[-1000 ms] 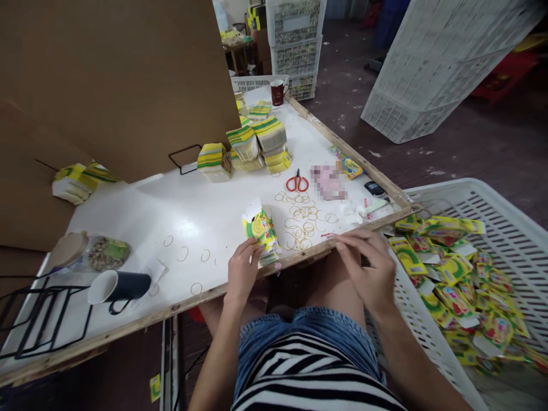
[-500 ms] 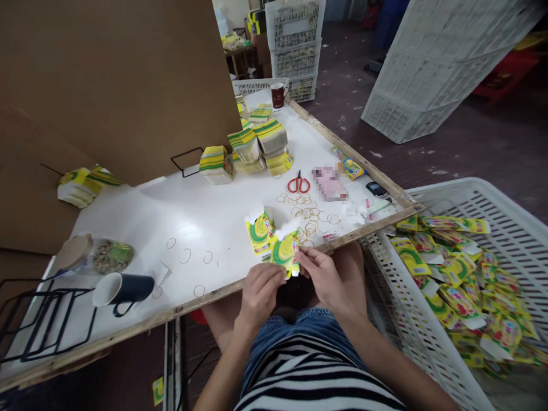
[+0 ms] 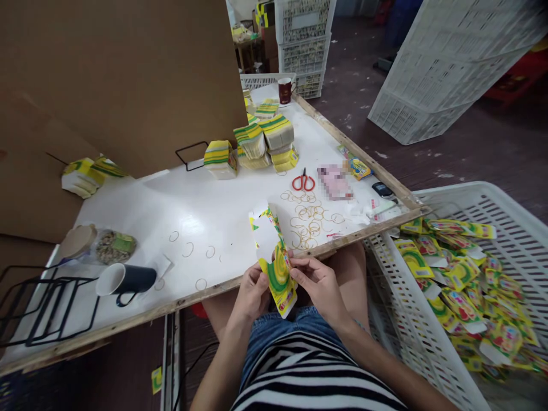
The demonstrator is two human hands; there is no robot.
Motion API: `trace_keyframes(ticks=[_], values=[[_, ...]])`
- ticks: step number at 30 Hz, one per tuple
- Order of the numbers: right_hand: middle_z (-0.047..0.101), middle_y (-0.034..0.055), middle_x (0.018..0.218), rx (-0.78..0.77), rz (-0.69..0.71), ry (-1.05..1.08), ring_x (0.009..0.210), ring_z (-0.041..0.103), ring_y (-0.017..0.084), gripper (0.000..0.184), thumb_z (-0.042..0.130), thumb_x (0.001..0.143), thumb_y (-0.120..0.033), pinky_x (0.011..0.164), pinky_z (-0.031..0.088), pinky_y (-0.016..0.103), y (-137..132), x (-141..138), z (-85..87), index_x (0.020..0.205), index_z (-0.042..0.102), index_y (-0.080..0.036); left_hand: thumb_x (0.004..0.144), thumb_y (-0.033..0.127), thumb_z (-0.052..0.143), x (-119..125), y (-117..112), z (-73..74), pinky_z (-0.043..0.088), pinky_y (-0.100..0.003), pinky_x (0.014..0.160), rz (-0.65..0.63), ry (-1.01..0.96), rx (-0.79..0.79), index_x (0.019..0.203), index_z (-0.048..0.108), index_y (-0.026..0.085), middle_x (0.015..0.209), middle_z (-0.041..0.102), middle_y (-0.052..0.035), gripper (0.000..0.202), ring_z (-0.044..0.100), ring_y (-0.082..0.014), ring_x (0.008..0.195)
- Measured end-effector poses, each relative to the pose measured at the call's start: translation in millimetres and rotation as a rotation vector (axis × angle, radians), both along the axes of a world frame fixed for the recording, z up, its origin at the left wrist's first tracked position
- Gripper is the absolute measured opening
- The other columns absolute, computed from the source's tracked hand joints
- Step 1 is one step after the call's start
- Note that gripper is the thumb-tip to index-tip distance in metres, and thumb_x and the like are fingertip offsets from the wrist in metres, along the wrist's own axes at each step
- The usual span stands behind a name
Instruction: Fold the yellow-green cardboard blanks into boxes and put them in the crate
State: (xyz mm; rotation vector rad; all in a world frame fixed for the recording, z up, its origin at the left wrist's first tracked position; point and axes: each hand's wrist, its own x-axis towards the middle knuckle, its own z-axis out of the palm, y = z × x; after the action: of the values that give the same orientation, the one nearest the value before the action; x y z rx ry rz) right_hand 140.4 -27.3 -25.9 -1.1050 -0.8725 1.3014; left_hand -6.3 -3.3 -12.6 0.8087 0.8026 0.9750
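Between my hands, at the table's front edge, is a yellow-and-green printed card box (image 3: 279, 281), tilted and held above my lap. My left hand (image 3: 252, 291) grips its left side with thumb and fingers closed. On the other side my right hand (image 3: 314, 279) pinches the box's right edge. Just beyond it, a second printed card piece (image 3: 266, 231) shows a white face and printed rims; whether it touches the held box I cannot tell. Loose rubber bands (image 3: 310, 220) lie to the right of it, with red-handled scissors (image 3: 303, 181) behind them.
A white crate (image 3: 466, 191) full of printed packs stands at my right. Bundled card stacks (image 3: 220, 160) sit at the back beside a large cardboard panel (image 3: 128, 74). A dark mug (image 3: 139, 278) lies on its side at the left, near a black wire rack (image 3: 47, 311).
The held box has turned and now hangs lower, showing more of its printed face. My left hand has shifted to its side. The card piece behind now shows its white face.
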Motion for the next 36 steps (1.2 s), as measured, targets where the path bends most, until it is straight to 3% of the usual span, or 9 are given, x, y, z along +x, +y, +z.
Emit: trace_keyframes(ticks=[8,13,18,22,24,28,32,34,36], values=[[0.070,0.0059,0.086,-0.046,0.047,-0.111,0.077,0.062,0.020,0.033,0.074,0.073,-0.041,0.071,0.052,0.031,-3.4,1.3,-2.4,0.096,0.070,-0.017,0.068,0.046,0.077,7.4,-0.2,-4.5,0.055,-0.028,0.068,0.161,0.067,0.002,0.092,0.068,0.016,0.081,0.075,-0.0058,0.039,0.070,-0.0207,0.077],[0.068,0.0036,0.073,-0.046,0.005,-0.166,0.067,0.060,0.017,0.024,0.065,0.081,-0.041,0.063,0.051,0.028,-3.5,-3.6,-1.2,0.078,0.066,-0.017,0.074,0.046,0.071,10.9,-0.7,-8.8,0.052,-0.025,0.065,0.267,0.258,0.052,0.091,0.065,0.014,0.079,0.072,-0.0044,0.037,0.066,-0.0162,0.070],[0.067,0.0041,0.078,0.014,-0.085,-0.276,0.065,0.059,0.016,0.021,0.063,0.083,-0.038,0.061,0.050,0.026,1.7,0.9,-8.4,0.088,0.064,-0.017,0.078,0.031,0.071,14.3,-6.6,-1.5,0.052,-0.026,0.073,0.260,0.372,0.155,0.123,0.040,0.023,0.087,0.070,-0.0016,0.055,0.068,-0.0159,0.079],[0.066,0.0062,0.101,0.184,0.046,-0.308,0.063,0.055,0.012,0.044,0.061,0.086,-0.032,0.059,0.049,0.024,3.1,13.2,-8.7,0.128,0.052,-0.022,0.082,0.025,0.066,5.3,-8.9,3.1,0.053,-0.028,0.075,0.146,0.313,0.193,0.132,0.026,0.027,0.094,0.071,-0.0036,0.065,0.069,-0.0172,0.085],[0.066,0.0062,0.106,0.239,0.146,-0.315,0.066,0.057,0.012,0.046,0.059,0.088,-0.031,0.060,0.049,0.024,3.7,20.8,-5.6,0.133,0.048,-0.024,0.083,0.024,0.065,-2.0,-7.9,5.2,0.053,-0.030,0.077,0.031,0.265,0.209,0.136,0.023,0.027,0.099,0.071,-0.0057,0.067,0.068,-0.0186,0.088],[0.068,0.0058,0.101,0.302,0.275,-0.366,0.086,0.063,0.017,0.024,0.057,0.090,-0.031,0.075,0.050,0.027,8.2,35.1,3.1,0.111,0.064,-0.021,0.082,0.023,0.067,-11.8,-7.1,7.8,0.052,-0.030,0.079,-0.170,0.236,0.206,0.125,0.043,0.022,0.104,0.070,-0.0085,0.049,0.068,-0.0207,0.091],[0.068,0.0040,0.077,0.338,0.320,-0.413,0.070,0.061,0.016,0.022,0.052,0.092,-0.033,0.064,0.049,0.026,12.5,42.9,9.5,0.086,0.068,-0.018,0.080,0.019,0.069,-9.1,-10.1,7.4,0.051,-0.024,0.073,-0.236,0.222,0.160,0.106,0.051,0.020,0.096,0.071,-0.0049,0.032,0.067,-0.0168,0.084],[0.067,0.0045,0.074,0.355,0.292,-0.437,0.070,0.061,0.016,0.024,0.052,0.092,-0.031,0.065,0.049,0.028,12.7,42.8,10.1,0.081,0.068,-0.018,0.080,0.020,0.069,-5.5,-11.1,7.3,0.051,-0.024,0.072,-0.225,0.209,0.138,0.107,0.049,0.021,0.096,0.071,-0.0046,0.034,0.068,-0.0167,0.083],[0.068,0.0057,0.080,0.345,0.229,-0.435,0.076,0.062,0.018,0.020,0.053,0.092,-0.030,0.070,0.050,0.029,12.0,40.5,8.5,0.083,0.068,-0.019,0.080,0.021,0.070,-2.6,-11.0,7.3,0.053,-0.027,0.073,-0.186,0.201,0.120,0.124,0.041,0.025,0.103,0.070,-0.0060,0.053,0.069,-0.0186,0.085]])
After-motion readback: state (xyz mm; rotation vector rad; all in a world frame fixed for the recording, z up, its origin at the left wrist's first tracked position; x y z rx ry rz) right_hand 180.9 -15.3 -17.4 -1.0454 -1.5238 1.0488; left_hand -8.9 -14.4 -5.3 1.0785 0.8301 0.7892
